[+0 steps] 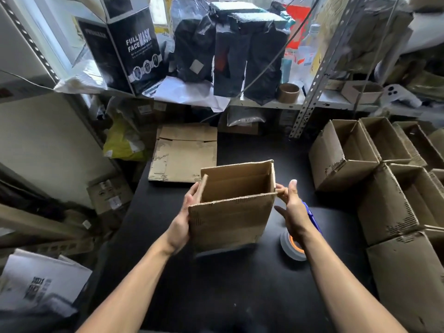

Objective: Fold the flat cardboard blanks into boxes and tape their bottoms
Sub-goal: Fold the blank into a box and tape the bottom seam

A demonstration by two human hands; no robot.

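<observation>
Cardboard blanks [183, 153] lie flat on the black table [216, 284], beyond the box [234, 205] and to its left. The left hand [186, 218] grips the box's left wall. This box stands open-topped at the table's middle, nothing visible inside. The right hand [292, 210] pinches its right corner. A tape roll [294, 248] sits right of the box; further right, folded boxes [384, 188] stand open, apparently holding nothing.

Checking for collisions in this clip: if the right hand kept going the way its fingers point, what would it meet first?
Probably nothing new: the right hand already touches the opened cardboard box at its right corner, fingers pointing up-left; depth is unclear.
</observation>
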